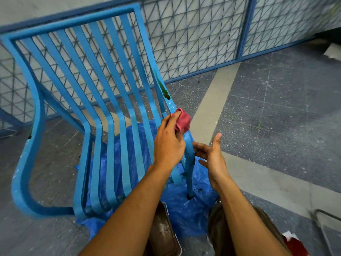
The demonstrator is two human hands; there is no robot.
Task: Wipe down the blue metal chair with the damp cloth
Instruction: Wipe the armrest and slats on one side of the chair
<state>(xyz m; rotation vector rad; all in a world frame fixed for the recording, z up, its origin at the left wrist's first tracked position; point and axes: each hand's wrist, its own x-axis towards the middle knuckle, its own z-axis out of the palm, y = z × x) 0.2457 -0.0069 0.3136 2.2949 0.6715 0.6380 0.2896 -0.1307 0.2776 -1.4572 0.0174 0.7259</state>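
Left hand [168,145] grips the bunched pink cloth [182,121], pressing it on the blue chair [39,108] at its right side rail. Right hand [212,154], fingers spread and holding nothing, sits just beside that rail, lower down. The chair stands on a blue plastic sheet [184,209], mesh fence [193,34] close behind, open tiled floor [267,108] to the right.
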